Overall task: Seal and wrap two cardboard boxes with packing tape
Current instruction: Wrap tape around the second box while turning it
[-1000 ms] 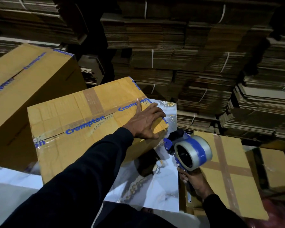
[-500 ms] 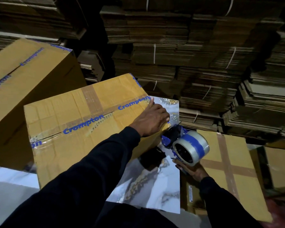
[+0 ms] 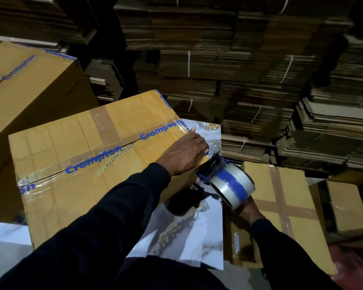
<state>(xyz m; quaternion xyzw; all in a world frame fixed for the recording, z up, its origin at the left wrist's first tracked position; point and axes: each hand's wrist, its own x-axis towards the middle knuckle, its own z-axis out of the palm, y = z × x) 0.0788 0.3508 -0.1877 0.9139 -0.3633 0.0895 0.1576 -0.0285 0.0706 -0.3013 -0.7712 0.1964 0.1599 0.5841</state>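
Four cardboard boxes show here, with one tape dispenser and my two hands. The box I am working on (image 3: 76, 164) sits in front of me on a marbled white sheet (image 3: 189, 233); its top is yellow-brown, creased, and printed with blue "Crompton" lettering along the centre seam. Clear glossy tape runs along that seam, and a second, duller strip crosses it at right angles near the far end. My left hand (image 3: 184, 156) lies palm-down on the right end of this top, fingers spread flat and gripping nothing, with the fingertips at the box's right edge where the seam tape ends. My right hand (image 3: 246, 210) is mostly hidden under the tape dispenser (image 3: 224, 178) and appears closed around its handle, though the fingers themselves are out of sight. The dispenser has a blue and black frame and carries one roll of clear tape with a blue band; its head sits just beside the right edge of the box, close to my left fingertips. A second, larger box (image 3: 29, 88) with the same blue lettering stands tilted at the left, behind the first. A third box (image 3: 285, 204), lower at the right, bears a cross of brown tape. A fourth box (image 3: 342, 206) lies beyond it at the far right. Strapped stacks of flattened cardboard (image 3: 218, 65) fill the background.
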